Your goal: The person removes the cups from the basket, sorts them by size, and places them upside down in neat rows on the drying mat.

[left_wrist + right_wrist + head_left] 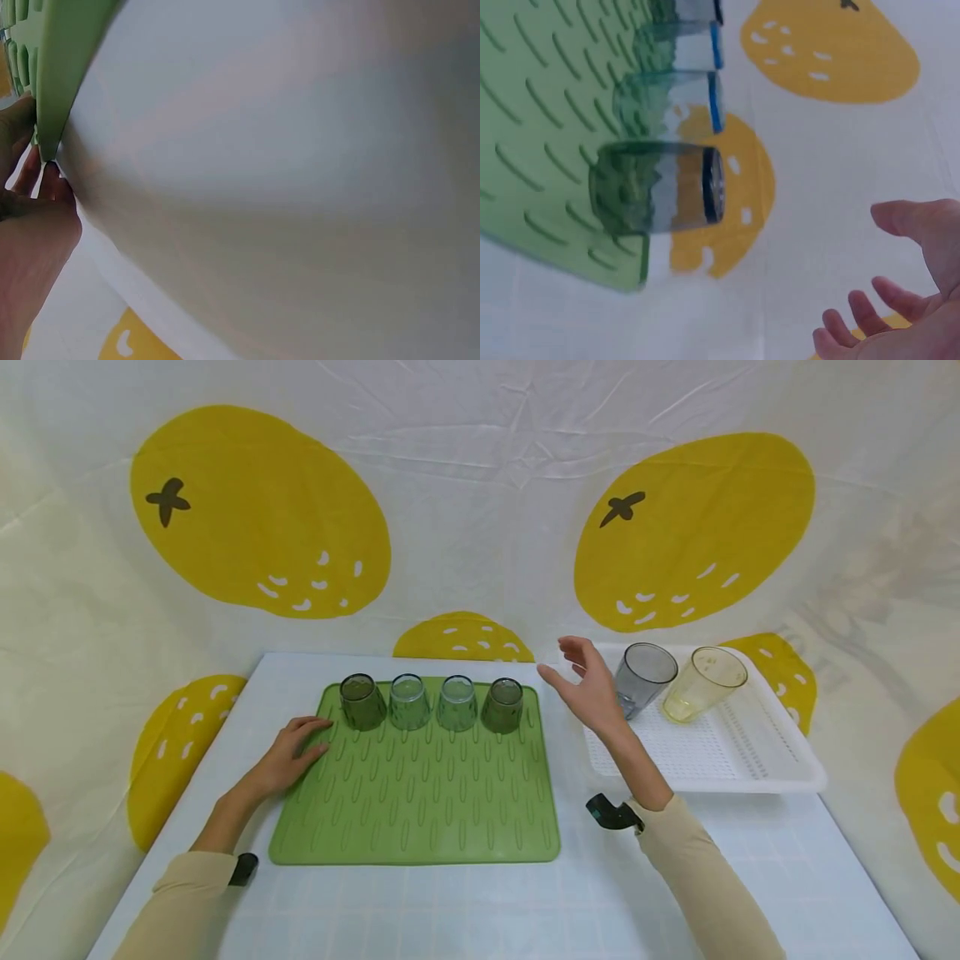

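Observation:
My left hand (288,756) rests at the left edge of a green ribbed drying mat (420,810), its thumb and fingertips touching the edge. In the left wrist view the hand (34,217) meets the mat's rim (67,67). Along the mat's back stand a dark glass (363,703) on the left, pale blue-green glasses (409,703) in the middle and a dark glass (502,707) on the right; they appear upside down. Raised right of the mat, my right hand (588,689) holds nothing, fingers loosely bent and thumb apart. The right wrist view shows it (907,300) apart from the nearest dark glass (656,187).
A white perforated tray (780,772) sits on the right of the table. Inside it are a grey-blue glass (643,675) and a yellow glass (703,685), both tilted with rims up. A white cloth with yellow fruit prints (480,510) hangs behind.

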`<control>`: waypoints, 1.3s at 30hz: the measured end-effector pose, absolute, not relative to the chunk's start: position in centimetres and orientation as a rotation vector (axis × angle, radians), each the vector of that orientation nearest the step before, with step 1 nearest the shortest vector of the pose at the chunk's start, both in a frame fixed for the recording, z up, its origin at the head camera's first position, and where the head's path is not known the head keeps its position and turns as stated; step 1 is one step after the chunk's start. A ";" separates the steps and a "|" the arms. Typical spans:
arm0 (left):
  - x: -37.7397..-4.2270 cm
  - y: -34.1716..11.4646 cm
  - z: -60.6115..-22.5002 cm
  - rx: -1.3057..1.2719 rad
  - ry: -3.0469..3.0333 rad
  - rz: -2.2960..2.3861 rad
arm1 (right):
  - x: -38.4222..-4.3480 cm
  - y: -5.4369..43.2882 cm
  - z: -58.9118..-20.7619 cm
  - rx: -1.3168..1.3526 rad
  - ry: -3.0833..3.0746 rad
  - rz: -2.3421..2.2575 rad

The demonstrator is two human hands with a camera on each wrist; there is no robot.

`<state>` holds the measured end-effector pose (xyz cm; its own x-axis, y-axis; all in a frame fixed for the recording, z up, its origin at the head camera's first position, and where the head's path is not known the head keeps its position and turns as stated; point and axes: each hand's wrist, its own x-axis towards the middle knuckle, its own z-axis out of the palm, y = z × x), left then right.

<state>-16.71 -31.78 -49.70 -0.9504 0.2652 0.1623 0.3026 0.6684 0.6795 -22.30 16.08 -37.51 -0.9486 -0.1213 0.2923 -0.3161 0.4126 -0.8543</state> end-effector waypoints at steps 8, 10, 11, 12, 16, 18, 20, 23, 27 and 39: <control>-16.6 -31.6 -49.4 -0.476 -2.814 -1.182 | -23.0 19.2 -36.7 0.306 -2.479 1.492; -16.6 -31.6 -49.5 -0.483 -2.812 -1.182 | -23.2 20.0 -36.4 0.278 -2.497 1.459; -16.6 -31.7 -49.6 -0.486 -2.812 -1.182 | -23.2 20.4 -36.3 0.269 -2.501 1.454; -16.6 -31.7 -49.6 -0.487 -2.815 -1.186 | -23.3 20.7 -36.2 0.255 -2.509 1.438; -16.8 -31.9 -49.8 -0.496 -2.823 -1.187 | -23.5 22.1 -35.8 0.162 -2.539 1.381; -16.9 -31.9 -49.8 -0.496 -2.827 -1.188 | -23.6 22.8 -35.6 0.093 -2.557 1.330; -17.0 -31.9 -49.8 -0.492 -2.830 -1.190 | -23.7 23.4 -35.5 0.032 -2.568 1.284; -16.9 -31.9 -49.8 -0.479 -2.837 -1.196 | -23.9 24.4 -35.6 -0.024 -2.589 1.214; -16.9 -31.9 -49.6 -0.472 -2.842 -1.203 | -24.2 25.6 -36.0 -0.075 -2.631 1.152; -16.9 -31.9 -49.7 -0.467 -2.847 -1.201 | -25.2 27.9 -36.2 -0.142 -2.917 1.126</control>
